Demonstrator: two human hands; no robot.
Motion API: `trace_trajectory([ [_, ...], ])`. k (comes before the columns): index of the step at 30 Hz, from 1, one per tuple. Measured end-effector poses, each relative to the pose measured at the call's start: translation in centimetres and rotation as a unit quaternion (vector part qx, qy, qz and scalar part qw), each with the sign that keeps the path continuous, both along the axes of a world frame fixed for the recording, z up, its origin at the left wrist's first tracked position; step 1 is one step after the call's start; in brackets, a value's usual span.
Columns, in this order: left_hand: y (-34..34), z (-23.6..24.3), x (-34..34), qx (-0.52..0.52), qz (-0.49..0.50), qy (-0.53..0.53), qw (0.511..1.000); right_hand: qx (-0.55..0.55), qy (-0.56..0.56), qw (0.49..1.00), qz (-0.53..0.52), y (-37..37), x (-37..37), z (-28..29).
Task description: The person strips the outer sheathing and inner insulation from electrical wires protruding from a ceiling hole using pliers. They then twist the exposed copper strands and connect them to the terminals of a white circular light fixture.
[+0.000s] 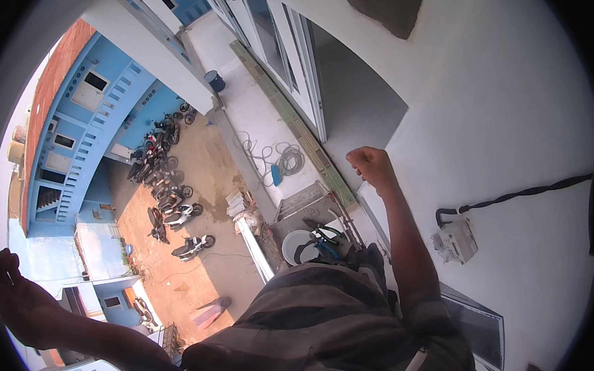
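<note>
A blue building [92,141] borders the partly sunlit courtyard [134,225].

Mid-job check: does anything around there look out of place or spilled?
Two things. On the pale walkway, a grey hose or cable lies only partly coiled, its loose loops straggling near a blue object, which looks untidy. Down in the courtyard, a dark patch looks possibly wet; I can't tell what caused it.

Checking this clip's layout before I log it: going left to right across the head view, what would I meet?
Left hand, parked motorcycles, grey coiled hose, right hand, white electrical box on the wall.
</note>
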State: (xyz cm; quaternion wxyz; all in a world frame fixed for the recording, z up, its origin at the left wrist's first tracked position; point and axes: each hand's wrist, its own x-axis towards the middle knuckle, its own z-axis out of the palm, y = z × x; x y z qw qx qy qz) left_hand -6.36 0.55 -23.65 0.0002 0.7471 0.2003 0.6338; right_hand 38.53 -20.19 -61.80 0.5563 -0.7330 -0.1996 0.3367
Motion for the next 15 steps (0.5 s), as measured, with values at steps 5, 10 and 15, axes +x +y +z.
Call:
trace_trajectory([
  [5,-2.1,-14.4,5.7,-0.352,-0.070,0.091,0.929,-0.173,0.030,0.984,0.018,-5.4,-8.1,-20.3],
  [10,-7.5,-24.6,8.4,-0.600,-0.076,0.225,0.764,-0.186,-0.086,0.973,0.111,-8.1,-14.5,-26.8],
  [15,-10.9,-28.3,7.9,-0.602,-0.065,0.396,0.690,-0.212,-0.119,0.949,0.202,-7.3,-17.4,-25.9],
])
